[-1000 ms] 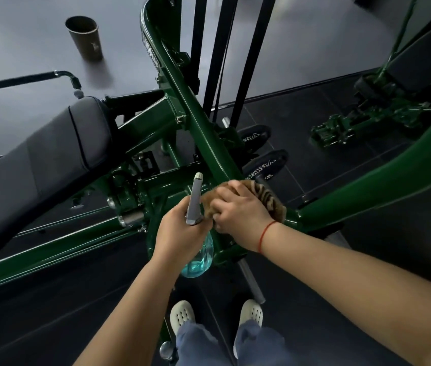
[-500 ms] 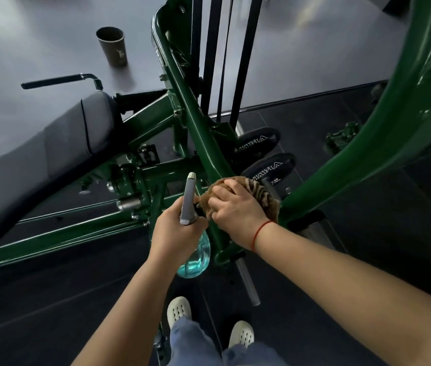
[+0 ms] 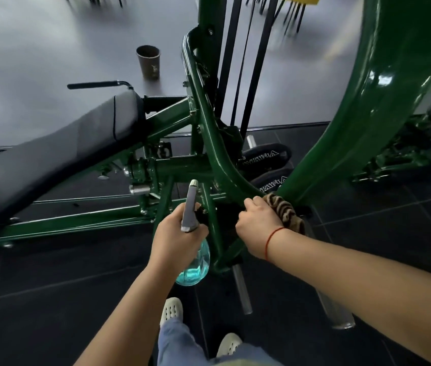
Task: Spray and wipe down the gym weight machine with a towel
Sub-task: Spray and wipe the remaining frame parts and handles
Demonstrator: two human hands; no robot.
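Dark tile floor (image 3: 50, 299) fills lower frame; paper cup (image 3: 148, 62) sits upper-center. L hand (image 3: 174, 241) grips spray bottle (image 3: 195, 268) at center w/ fingers curled round it. R hand (image 3: 257, 223), just right of it, clutches striped towel (image 3: 288, 211) pressed against green weight machine frame (image 3: 367, 128) near center-right.

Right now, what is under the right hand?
A striped towel, gripped by the right hand against the green frame where two tubes meet. The frame surface beneath the towel is covered, as is part of the towel.
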